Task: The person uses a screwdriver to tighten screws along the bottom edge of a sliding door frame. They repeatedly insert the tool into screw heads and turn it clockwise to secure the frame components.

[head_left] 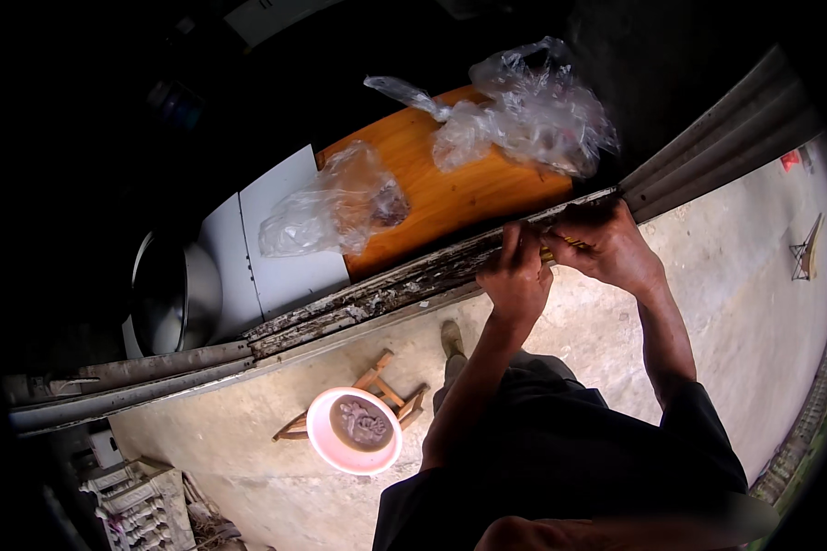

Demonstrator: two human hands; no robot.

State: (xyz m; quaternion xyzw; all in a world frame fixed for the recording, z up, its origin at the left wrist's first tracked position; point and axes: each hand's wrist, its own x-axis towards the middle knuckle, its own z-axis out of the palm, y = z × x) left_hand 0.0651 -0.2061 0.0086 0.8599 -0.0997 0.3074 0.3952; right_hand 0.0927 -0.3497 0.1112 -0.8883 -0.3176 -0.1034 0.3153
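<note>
Close together at the worn ledge [358,312], my left hand [516,275] and my right hand [616,253] are both closed. A small yellow item [549,254] shows between their fingertips; its kind is too small and too covered to tell. The right hand's fingers curl over the ledge's right part, partly in shadow. Just beyond the ledge lies an orange-brown wooden board [459,197]. On it rests a crumpled clear plastic bag [533,119], while another clear bag [340,207] with something dark inside straddles the board and a white surface [289,285].
A large metal pot [179,289] stands at the left beyond the ledge. Below, a pink basin [314,427] of murky water and greyish contents sits on a wooden stool [377,372]. A corrugated panel [726,138] borders the right side. Stacked balusters [147,510] lie at the lower left.
</note>
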